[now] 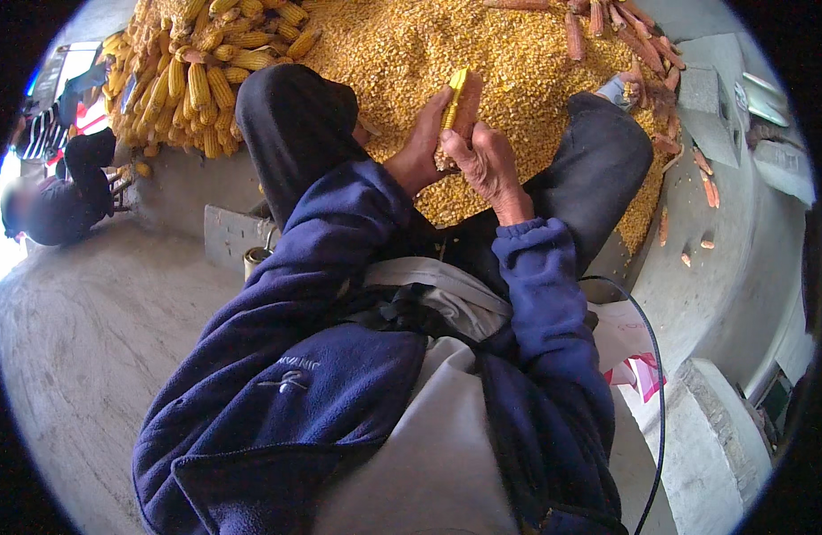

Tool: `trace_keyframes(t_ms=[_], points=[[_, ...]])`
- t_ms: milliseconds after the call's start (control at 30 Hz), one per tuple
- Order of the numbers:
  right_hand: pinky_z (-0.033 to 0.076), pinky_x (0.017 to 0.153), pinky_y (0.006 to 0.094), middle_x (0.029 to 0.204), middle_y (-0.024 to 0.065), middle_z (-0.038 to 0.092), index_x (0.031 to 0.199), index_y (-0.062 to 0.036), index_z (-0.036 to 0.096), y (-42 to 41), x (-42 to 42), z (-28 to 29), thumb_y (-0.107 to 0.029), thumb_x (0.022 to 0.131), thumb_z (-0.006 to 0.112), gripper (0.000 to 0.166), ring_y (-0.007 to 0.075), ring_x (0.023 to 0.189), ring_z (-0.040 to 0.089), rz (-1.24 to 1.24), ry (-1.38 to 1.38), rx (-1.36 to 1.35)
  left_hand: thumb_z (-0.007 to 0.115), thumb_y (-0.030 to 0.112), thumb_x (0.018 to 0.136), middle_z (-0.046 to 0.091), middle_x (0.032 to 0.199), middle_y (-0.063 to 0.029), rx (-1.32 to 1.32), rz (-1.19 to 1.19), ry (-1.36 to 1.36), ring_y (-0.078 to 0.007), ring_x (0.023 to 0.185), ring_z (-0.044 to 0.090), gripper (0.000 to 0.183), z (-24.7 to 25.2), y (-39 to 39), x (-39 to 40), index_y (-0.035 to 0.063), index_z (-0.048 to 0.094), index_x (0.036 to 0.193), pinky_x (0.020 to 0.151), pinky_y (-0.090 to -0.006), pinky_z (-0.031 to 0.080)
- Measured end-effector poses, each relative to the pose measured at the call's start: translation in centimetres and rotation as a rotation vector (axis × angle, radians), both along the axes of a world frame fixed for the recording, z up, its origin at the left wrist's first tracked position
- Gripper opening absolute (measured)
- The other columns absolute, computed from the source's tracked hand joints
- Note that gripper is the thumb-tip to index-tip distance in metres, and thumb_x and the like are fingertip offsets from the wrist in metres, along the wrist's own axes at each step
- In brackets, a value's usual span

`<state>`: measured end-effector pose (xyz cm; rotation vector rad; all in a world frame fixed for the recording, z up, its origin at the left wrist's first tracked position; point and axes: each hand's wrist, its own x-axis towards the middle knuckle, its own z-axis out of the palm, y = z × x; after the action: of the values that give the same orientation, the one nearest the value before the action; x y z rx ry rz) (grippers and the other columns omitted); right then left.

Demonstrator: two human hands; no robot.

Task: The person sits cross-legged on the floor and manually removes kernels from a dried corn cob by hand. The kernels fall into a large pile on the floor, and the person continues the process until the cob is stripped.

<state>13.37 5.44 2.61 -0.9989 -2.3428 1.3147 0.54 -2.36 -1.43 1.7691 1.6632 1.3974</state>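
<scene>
Between my knees, above a heap of loose corn kernels (411, 47), my left hand (419, 144) grips a partly shelled corn cob (469, 100). Yellow kernels remain in a strip along the cob's left side, while the rest of its visible surface is bare and reddish. My right hand (488, 164) is closed around the lower part of the same cob, its thumb against the edge of the kernel strip. The fingers of both hands are partly hidden behind the cob and palms.
Unshelled corn ears (197, 87) are piled at upper left. Bare cobs (641, 40) lie at upper right, near a concrete block (708, 114). A black cable (659, 374) curves down my right side. Another person (69, 194) is at far left, and a can (255, 257) stands by my left leg.
</scene>
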Motion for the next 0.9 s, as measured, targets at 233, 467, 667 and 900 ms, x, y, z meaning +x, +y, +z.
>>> trace_keyframes(t_ms=[233,467,667,900], points=[[0.046,0.057,0.0475,0.060,0.0266,0.056,0.069,0.0074,0.057,0.0,-0.2,0.0,-0.062,0.081,0.048,0.071,0.0414,0.063,0.060,-0.042,0.039,-0.036,0.081,0.023,0.068,0.031,0.140,-0.0179,-0.069,-0.080,-0.190,-0.0291,0.129,0.033,0.103,0.3,-0.1,-0.2,0.0038,0.012,0.141,0.104,-0.0380,0.028],[0.047,0.059,0.0468,0.064,0.0278,0.058,0.070,0.0075,0.058,0.0,-0.2,0.5,-0.065,0.076,0.051,0.073,0.0420,0.066,0.061,0.038,-0.044,-0.018,0.076,0.025,0.073,0.041,0.130,-0.0171,-0.036,-0.071,-0.223,-0.0275,0.120,0.042,0.088,0.0,0.0,0.2,0.0040,0.021,0.138,0.100,-0.0377,0.032],[0.045,0.057,0.0449,0.063,0.0246,0.056,0.072,0.0061,0.055,-0.3,0.0,-0.6,-0.052,0.080,0.052,0.059,0.0398,0.064,0.059,0.085,0.033,0.065,0.072,0.027,0.073,0.040,0.127,-0.0223,0.060,-0.043,-0.024,-0.0344,0.119,0.040,0.086,-2.0,0.2,-0.4,0.0005,0.021,0.137,0.099,-0.0410,0.031],[0.049,0.058,0.0469,0.066,0.0285,0.057,0.069,0.0062,0.056,-1.2,-0.2,-0.4,-0.041,0.086,0.046,0.051,0.0407,0.065,0.060,0.107,-0.024,0.279,0.057,0.027,0.088,0.035,0.135,-0.0145,-0.087,-0.087,0.003,-0.0227,0.120,0.041,0.066,-2.2,0.5,-0.7,0.0052,0.022,0.139,0.098,-0.0345,0.033]])
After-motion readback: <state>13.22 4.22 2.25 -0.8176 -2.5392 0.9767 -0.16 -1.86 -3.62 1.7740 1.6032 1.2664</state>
